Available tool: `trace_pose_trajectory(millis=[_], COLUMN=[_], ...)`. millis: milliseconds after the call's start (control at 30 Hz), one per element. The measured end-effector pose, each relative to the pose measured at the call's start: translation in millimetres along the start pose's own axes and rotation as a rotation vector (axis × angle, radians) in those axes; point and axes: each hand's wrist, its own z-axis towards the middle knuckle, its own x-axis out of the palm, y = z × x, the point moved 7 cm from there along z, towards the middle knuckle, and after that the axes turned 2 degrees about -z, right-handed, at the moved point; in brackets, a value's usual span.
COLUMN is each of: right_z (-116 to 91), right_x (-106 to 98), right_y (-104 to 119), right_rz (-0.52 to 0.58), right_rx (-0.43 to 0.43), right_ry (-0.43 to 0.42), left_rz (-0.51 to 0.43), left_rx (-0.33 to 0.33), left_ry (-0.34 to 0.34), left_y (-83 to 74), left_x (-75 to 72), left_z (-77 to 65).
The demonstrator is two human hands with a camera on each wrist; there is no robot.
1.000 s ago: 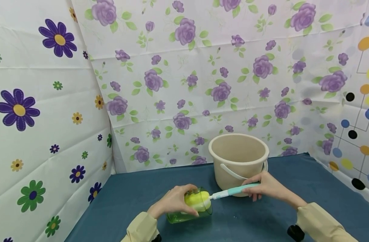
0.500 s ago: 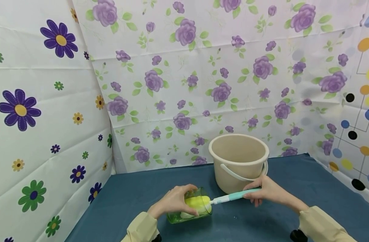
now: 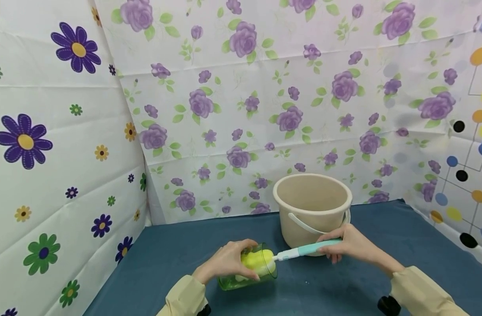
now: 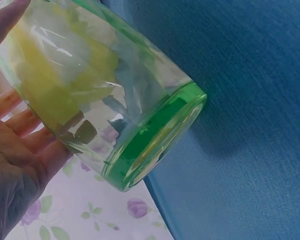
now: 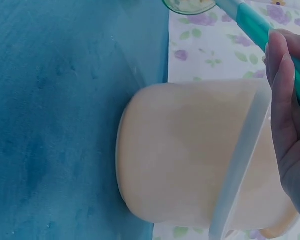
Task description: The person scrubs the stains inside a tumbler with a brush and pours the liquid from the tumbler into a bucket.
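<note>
My left hand [image 3: 227,262] grips a clear green glass [image 3: 244,283] that lies tilted on its side, its mouth facing right. In the left wrist view the thick green base of the glass [image 4: 157,137] shows close up, with fingers curved round the wall. Inside the glass sits the yellow and white sponge head [image 3: 260,262] of a cup brush. The brush's white and turquoise handle [image 3: 304,250] slants up to the right. My right hand [image 3: 349,245] pinches the handle near its end, thumb against fingers, as the right wrist view also shows.
A beige bucket [image 3: 312,215] with a white handle stands just behind the brush, close to my right hand. Dark blue cloth [image 3: 177,254] covers the table. Flowered sheets [image 3: 225,131] hang at the back and sides.
The right hand dipped and rose again with the brush handle, tilting the sponge head inside the glass. The left hand and glass stayed nearly in place.
</note>
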Motion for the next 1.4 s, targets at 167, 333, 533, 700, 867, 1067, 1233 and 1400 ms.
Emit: trace_pose_trajectory(millis=[167,333,533,700,867,1067,1233,1400], right_z=[3,3,-2,-6,-7,-5,0,4], right_x=[-4,-6,-4,-2,0,-3,-7,-14], right_y=[-2,-3,-7,-9,-7,3,12,9], right_rz=[-0.021,-0.036,-0.013,0.031,0.039,0.033,0.009,-0.030], right_rx=[0.036,0.055,0.049,0.054,0.055,0.038,0.040,0.049], right_ry=[-0.014,-0.010,0.029,0.061,0.063,0.047,0.030,0.018], left_rz=[-0.014,-0.014,-0.010,-0.008,0.002,0.005,0.000,-0.012], left_rx=[0.010,0.016,0.003,-0.003,0.000,0.002,0.006,0.010], left_ry=[-0.006,-0.011,-0.003,0.002,-0.001,-0.003,-0.003,-0.006], left_y=[-0.5,-1.4,-0.6,-0.2,-0.7,-0.7,0.8,-0.2], left_x=[0.3,-0.3,0.2,0.7,0.1,-0.4,0.3,0.5], left_z=[-0.6,-0.9,-1.0,-1.1,-0.8,-0.8,-0.3,0.4])
